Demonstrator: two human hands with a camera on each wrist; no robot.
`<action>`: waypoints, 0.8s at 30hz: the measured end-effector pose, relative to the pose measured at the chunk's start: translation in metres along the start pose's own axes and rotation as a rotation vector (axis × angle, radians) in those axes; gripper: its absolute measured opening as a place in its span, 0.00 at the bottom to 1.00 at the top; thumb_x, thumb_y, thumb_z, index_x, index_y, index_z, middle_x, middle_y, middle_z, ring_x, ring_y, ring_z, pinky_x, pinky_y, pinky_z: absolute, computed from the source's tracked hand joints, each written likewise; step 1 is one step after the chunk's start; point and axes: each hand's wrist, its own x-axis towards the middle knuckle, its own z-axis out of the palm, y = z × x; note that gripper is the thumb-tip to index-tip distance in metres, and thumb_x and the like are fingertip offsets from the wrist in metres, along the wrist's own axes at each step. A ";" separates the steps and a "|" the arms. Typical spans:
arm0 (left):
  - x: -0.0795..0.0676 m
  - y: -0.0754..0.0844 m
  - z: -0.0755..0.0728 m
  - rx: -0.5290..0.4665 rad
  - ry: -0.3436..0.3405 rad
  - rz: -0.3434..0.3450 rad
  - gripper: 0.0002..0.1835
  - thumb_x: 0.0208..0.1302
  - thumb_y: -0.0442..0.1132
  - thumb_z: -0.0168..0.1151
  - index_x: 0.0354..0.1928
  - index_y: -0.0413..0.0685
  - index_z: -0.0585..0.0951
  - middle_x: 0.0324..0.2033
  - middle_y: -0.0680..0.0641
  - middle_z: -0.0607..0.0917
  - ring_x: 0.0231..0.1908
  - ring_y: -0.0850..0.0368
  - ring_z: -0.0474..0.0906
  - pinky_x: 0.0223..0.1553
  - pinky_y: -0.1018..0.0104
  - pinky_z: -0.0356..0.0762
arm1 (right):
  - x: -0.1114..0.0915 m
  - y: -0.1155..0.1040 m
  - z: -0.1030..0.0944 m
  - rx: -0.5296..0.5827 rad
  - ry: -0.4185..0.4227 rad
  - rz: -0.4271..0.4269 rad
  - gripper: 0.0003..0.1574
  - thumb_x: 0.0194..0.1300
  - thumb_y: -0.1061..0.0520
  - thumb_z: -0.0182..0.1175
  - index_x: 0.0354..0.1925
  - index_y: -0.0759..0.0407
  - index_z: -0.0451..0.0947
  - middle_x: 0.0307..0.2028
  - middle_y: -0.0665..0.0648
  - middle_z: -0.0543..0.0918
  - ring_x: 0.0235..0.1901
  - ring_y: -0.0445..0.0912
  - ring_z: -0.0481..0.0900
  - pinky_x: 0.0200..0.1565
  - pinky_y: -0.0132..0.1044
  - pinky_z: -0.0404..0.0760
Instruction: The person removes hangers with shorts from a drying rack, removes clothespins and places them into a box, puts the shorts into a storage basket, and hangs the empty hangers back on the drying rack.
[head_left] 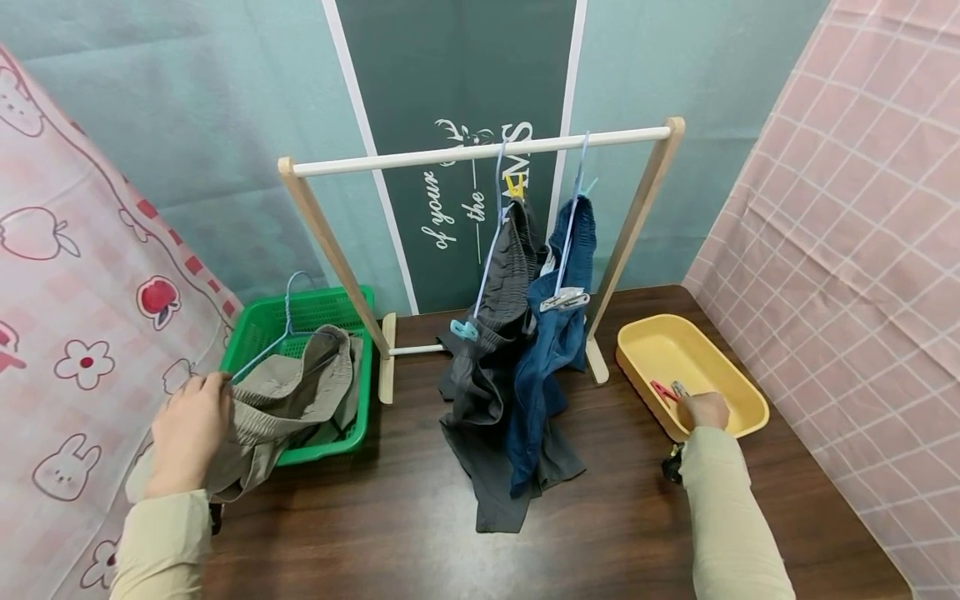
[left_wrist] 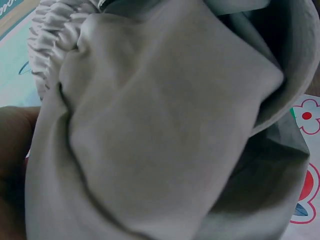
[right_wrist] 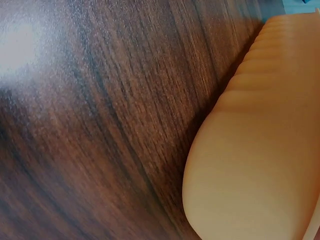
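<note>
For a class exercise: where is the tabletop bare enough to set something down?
Brown wooden tabletop lies bare either side of the hanging dark grey trousers, toward the yellow plastic tray and the green plastic basket. Crowded: that basket, partly covered by khaki cloth trousers, and the tray around the right hand.

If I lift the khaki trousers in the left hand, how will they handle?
The khaki trousers will probably flop and swing, since the cloth droops in soft folds beside the left hand. Their gathered waistband looks elastic, so it may stretch if pulled. The cloth might snag on the green basket, which it overlaps in the head view.
</note>
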 end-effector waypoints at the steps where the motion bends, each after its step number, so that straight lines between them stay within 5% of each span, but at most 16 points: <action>1: 0.000 0.000 0.000 -0.005 -0.005 -0.006 0.11 0.70 0.35 0.49 0.49 0.37 0.74 0.43 0.28 0.78 0.41 0.28 0.72 0.37 0.35 0.68 | 0.001 0.000 0.000 -0.019 -0.001 -0.005 0.21 0.49 0.58 0.57 0.31 0.79 0.74 0.32 0.77 0.76 0.37 0.65 0.74 0.34 0.45 0.76; 6: 0.001 0.002 0.001 -0.021 -0.005 -0.046 0.11 0.71 0.36 0.48 0.49 0.38 0.75 0.43 0.29 0.77 0.42 0.29 0.71 0.32 0.34 0.68 | 0.004 0.001 -0.001 -0.063 -0.003 -0.016 0.18 0.48 0.59 0.56 0.29 0.78 0.74 0.28 0.74 0.75 0.34 0.64 0.74 0.30 0.44 0.75; 14: 0.003 0.000 0.004 -0.021 -0.003 -0.128 0.12 0.65 0.30 0.46 0.47 0.31 0.72 0.46 0.27 0.72 0.45 0.27 0.67 0.29 0.32 0.66 | 0.004 0.001 0.003 -0.044 -0.015 -0.030 0.25 0.51 0.58 0.58 0.36 0.82 0.75 0.39 0.80 0.76 0.43 0.70 0.72 0.46 0.55 0.75; 20: 0.005 -0.001 0.001 -0.042 -0.001 -0.206 0.14 0.62 0.29 0.46 0.49 0.31 0.71 0.47 0.28 0.71 0.47 0.27 0.65 0.35 0.33 0.64 | 0.006 0.000 0.001 -0.031 -0.018 -0.037 0.23 0.47 0.59 0.57 0.35 0.81 0.75 0.37 0.80 0.76 0.42 0.70 0.72 0.46 0.55 0.75; 24: 0.006 0.000 0.001 -0.066 0.059 -0.263 0.13 0.64 0.30 0.44 0.48 0.31 0.72 0.47 0.28 0.72 0.47 0.27 0.65 0.40 0.33 0.63 | 0.006 0.000 0.001 -0.032 -0.021 -0.038 0.24 0.47 0.60 0.57 0.37 0.81 0.75 0.38 0.80 0.76 0.43 0.71 0.72 0.46 0.56 0.75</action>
